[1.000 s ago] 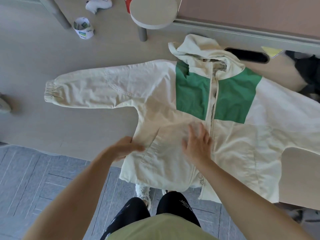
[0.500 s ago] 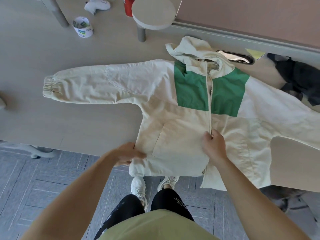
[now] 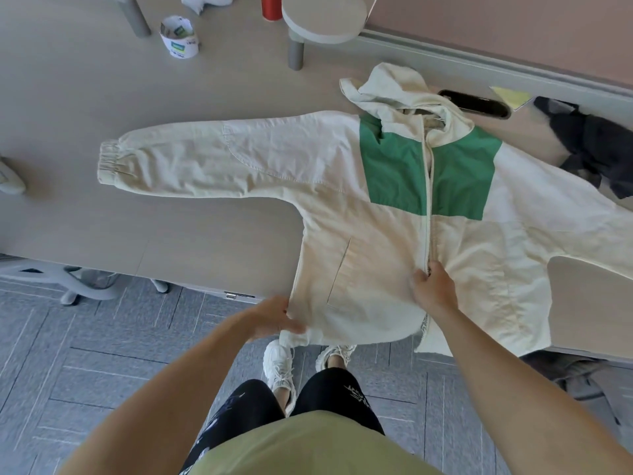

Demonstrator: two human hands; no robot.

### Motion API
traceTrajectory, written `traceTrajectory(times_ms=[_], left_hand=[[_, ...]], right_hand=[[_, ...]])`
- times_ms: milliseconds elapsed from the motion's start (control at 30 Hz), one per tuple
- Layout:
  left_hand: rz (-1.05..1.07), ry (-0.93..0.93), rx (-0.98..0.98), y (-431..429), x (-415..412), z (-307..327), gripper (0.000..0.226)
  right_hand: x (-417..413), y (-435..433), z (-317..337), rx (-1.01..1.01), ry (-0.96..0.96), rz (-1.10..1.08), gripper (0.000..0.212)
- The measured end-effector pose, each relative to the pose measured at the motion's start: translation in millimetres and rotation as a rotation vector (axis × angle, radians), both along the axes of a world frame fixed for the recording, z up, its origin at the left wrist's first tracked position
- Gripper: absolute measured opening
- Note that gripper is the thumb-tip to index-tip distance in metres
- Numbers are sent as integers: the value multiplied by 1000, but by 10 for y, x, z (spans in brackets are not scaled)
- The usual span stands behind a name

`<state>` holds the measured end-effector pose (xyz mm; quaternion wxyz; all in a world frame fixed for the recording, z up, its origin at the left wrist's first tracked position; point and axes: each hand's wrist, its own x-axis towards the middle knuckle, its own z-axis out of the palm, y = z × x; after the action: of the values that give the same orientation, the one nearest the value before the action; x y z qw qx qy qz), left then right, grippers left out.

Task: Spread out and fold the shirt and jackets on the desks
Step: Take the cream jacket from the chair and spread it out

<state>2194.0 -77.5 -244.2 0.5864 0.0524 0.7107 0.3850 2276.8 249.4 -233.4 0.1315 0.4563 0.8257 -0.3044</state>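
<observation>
On the desk (image 3: pixel 102 108), jacket (image 3: pixel 370 241) hem (image 3: pixel 363 332) pinched in left fingers (image 3: pixel 294 325), zipper (image 3: pixel 428 200) in right fingers (image 3: pixel 420 278).

A white paper cup (image 3: pixel 180 37) sits at eleven o'clock. A red can (image 3: pixel 271 6) stands at twelve, just beside a round grey stand (image 3: pixel 323 17). A yellow note (image 3: pixel 510 96) lies at two. A grey chair base (image 3: pixel 78 286) stands at nine.
</observation>
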Motion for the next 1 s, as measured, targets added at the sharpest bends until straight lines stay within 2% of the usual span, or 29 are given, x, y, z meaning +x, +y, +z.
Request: traceTrajectory(times_ms=[200,367,433,533,667,800,1000], left_hand=[[-157,190,-217,-45,132,-104,52],[-319,351,-348,-64,75,-19,34],[-386,423,-395,-31,-50,88,39],[-381,534,-430,107,-272,350,46],[-262,680,-312,505,-592,557,37],[-316,738,-200,1127,-886,677,38],[-371,795,-149,2189,-1443,723,40]], right_hand=[[110,-21,31,34,2,7,44],[76,-63,242,225,-192,85,38],[26,-55,357,298,-243,141,36],[-93,23,506,309,-221,237,32],[-330,156,728,292,-118,324,28],[-648,380,849,195,26,365,35],[-1342,1017,809,128,157,326,27]])
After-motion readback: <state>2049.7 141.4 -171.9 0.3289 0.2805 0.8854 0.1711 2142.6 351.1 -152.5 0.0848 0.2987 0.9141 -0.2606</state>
